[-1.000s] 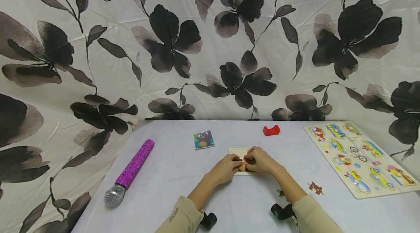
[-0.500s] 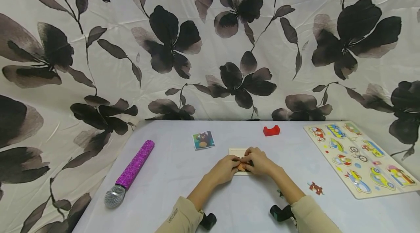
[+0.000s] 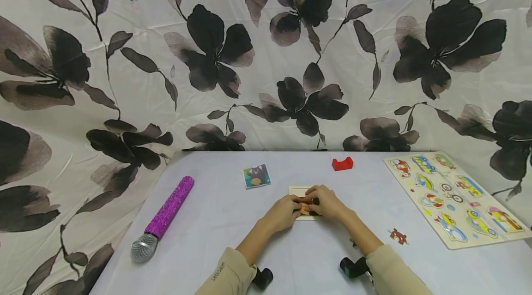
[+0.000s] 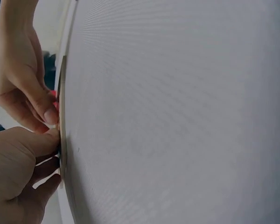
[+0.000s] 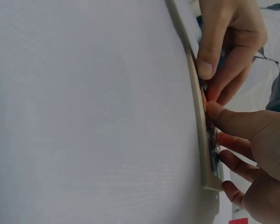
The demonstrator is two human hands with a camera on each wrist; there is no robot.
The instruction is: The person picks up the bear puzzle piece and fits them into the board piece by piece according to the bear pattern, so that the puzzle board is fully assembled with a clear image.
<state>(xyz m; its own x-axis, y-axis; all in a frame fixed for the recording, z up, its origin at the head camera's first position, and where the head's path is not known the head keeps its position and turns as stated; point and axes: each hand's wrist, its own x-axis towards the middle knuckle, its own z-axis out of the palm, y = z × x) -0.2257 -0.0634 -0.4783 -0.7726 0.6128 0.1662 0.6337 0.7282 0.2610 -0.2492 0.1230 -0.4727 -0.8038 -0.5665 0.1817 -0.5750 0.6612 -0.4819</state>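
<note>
A small wooden jigsaw tray with a pale rim lies on the table between both hands. Orange and dark puzzle pieces show inside it, partly covered by fingers. From the left side, the left hand grips at a piece with bent thumb and fingers. On the other side, the right hand has thumb and forefinger on the pieces, its other fingers spread over the tray, as the right wrist view shows. The thumbs come close together in both wrist views. Fingers hide the outline of the gripped pieces.
Behind the tray are a bear picture card and a red block. A glittery purple microphone lies left. At right lie a vehicle puzzle board and a loose brown piece. Another small piece shows beside the right forearm.
The right hand has shifted slightly left over the tray, bringing its fingers closer to the left hand. The dark piece at its fingertips is now lower among the pieces. The left hand stays nearly still.
</note>
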